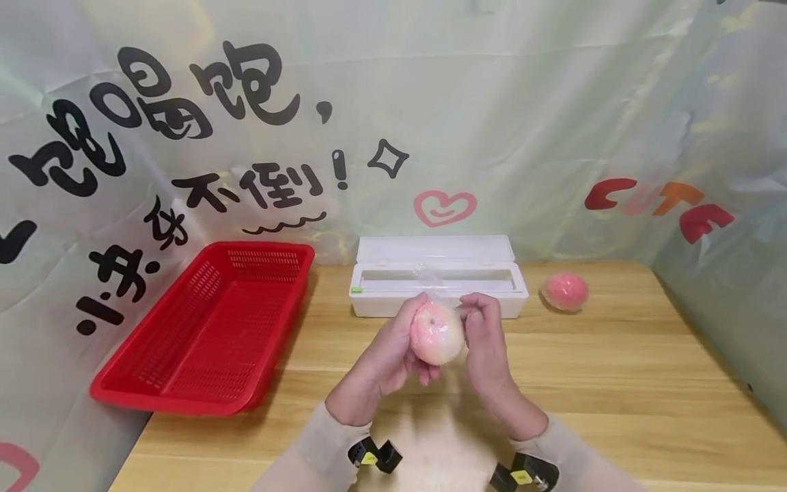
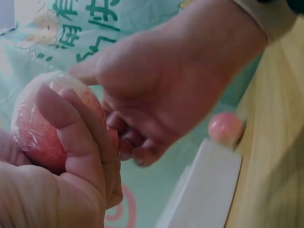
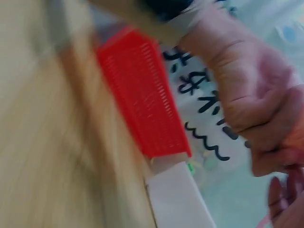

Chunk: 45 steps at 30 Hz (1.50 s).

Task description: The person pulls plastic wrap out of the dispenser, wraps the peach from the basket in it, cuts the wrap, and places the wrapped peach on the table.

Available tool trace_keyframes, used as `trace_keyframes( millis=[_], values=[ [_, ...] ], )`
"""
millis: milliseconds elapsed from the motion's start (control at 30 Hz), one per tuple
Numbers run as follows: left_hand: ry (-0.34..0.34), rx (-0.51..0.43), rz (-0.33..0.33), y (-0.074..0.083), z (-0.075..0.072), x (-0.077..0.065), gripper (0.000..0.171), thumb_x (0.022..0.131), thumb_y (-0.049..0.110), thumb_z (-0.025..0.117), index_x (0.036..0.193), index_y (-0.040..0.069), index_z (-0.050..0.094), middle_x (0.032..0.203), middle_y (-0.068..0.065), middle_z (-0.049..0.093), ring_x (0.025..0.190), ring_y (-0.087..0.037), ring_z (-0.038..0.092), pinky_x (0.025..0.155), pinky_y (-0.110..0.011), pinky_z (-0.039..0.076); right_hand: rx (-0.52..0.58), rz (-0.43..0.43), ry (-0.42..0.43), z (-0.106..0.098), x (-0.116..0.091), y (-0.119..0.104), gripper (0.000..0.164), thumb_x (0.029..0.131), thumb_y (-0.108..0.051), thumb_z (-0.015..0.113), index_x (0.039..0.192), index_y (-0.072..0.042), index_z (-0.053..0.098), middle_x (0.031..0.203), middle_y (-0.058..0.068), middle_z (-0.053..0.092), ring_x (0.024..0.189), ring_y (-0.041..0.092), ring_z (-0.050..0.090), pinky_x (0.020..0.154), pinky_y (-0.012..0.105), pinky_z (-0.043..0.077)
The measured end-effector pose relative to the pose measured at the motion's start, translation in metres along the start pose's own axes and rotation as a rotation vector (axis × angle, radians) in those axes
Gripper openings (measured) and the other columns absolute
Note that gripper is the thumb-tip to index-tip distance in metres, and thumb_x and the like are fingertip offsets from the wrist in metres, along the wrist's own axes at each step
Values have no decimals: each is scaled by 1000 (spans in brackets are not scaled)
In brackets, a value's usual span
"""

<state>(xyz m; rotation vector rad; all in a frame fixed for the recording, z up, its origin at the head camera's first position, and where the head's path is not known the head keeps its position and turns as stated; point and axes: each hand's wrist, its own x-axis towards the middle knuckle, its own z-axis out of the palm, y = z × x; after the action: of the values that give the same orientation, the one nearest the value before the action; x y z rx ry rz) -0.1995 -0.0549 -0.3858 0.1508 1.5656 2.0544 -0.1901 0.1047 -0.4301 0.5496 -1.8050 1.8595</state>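
In the head view, my left hand (image 1: 393,352) grips a pink-and-cream apple (image 1: 436,333) with its fingers around the side and underneath. Clear plastic wrap (image 2: 27,121) covers the apple, shiny and creased, and a loose bit of film stands up above it. Close by on the right is my right hand (image 1: 486,342), thumb and fingers bent near the apple's side. The left wrist view shows its thumb (image 2: 85,71) by the apple's top and the other fingers curled behind. Whether it pinches any film is hard to see.
Behind the hands stands a white wrap dispenser box (image 1: 439,306), its lid raised. To its right, a second pink fruit (image 1: 565,292), glossy, lies on the wooden table (image 1: 615,383). A red plastic basket (image 1: 209,328) occupies the left side. Printed cloth (image 1: 535,137) hangs around the table.
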Motion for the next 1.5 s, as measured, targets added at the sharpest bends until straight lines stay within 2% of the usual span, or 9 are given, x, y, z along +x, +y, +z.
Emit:
trace_keyframes(
  millis=[100, 233, 333, 500, 667, 933, 1133, 1300, 1500],
  values=[
    [70, 53, 32, 2, -5, 2, 73, 104, 68, 38, 114, 0, 63, 65, -4, 67, 45, -11, 61, 42, -23, 50, -1, 229, -69, -2, 3, -11, 43, 115, -26, 38, 137, 10, 45, 108, 5, 68, 94, 6, 62, 79, 19, 53],
    [99, 169, 87, 2, -8, 4, 77, 106, 70, 30, 117, 0, 62, 66, -4, 63, 48, -12, 59, 46, -24, 52, -97, 319, -190, -1, 6, -21, 41, 107, -15, 58, 146, -5, 52, 126, 21, 67, 109, 14, 64, 91, 28, 56],
    [6, 227, 122, 2, -11, 4, 87, 103, 77, 29, 127, -1, 58, 77, -6, 65, 58, -13, 64, 54, -26, 58, -103, 420, -159, 0, 9, -25, 39, 106, -19, 63, 143, -9, 58, 128, 10, 70, 112, 14, 64, 93, 29, 56],
    [-173, 253, 180, 3, -21, 1, 100, 81, 73, 69, 143, -4, 52, 112, -12, 70, 86, -18, 73, 85, -36, 64, 136, 569, -30, -3, 16, -35, 30, 111, -24, 52, 131, -3, 61, 114, -1, 72, 99, 10, 68, 89, 28, 57],
    [-167, 246, 237, 3, -26, 1, 95, 73, 60, 82, 137, -6, 60, 119, -16, 74, 93, -16, 75, 94, -41, 62, 261, 584, -16, -7, 18, -42, 25, 113, -30, 48, 115, -13, 66, 106, -4, 72, 93, 9, 67, 85, 27, 57],
    [-156, 241, 276, 1, -28, 4, 63, 87, 39, 84, 128, -7, 67, 109, -10, 79, 92, -14, 76, 90, -40, 63, 311, 571, -21, -12, 21, -46, 26, 113, -31, 49, 111, -18, 71, 108, -3, 73, 96, 10, 66, 89, 28, 56],
    [-327, 111, 243, 3, -34, 2, 65, 106, 35, 64, 151, -7, 46, 127, -8, 70, 108, -18, 73, 100, -40, 60, 68, 430, -73, -10, 18, -39, 33, 103, -9, 64, 136, -9, 62, 122, -3, 69, 110, 11, 64, 92, 25, 56],
    [-134, 253, 282, 1, -15, -2, 68, 107, 51, 53, 150, -1, 43, 126, -10, 61, 101, -16, 66, 92, -34, 59, 21, 328, -158, -6, 13, -34, 44, 101, -3, 64, 144, -4, 54, 126, 5, 62, 109, 16, 63, 90, 26, 57],
    [22, 395, 302, -10, 7, -1, 43, 114, 36, 44, 143, 4, 42, 124, -16, 61, 96, -19, 65, 89, -36, 57, 194, 498, 13, 0, 14, -35, 23, 113, -20, 42, 127, -7, 55, 117, 1, 64, 100, 13, 62, 82, 24, 53]
  ],
)
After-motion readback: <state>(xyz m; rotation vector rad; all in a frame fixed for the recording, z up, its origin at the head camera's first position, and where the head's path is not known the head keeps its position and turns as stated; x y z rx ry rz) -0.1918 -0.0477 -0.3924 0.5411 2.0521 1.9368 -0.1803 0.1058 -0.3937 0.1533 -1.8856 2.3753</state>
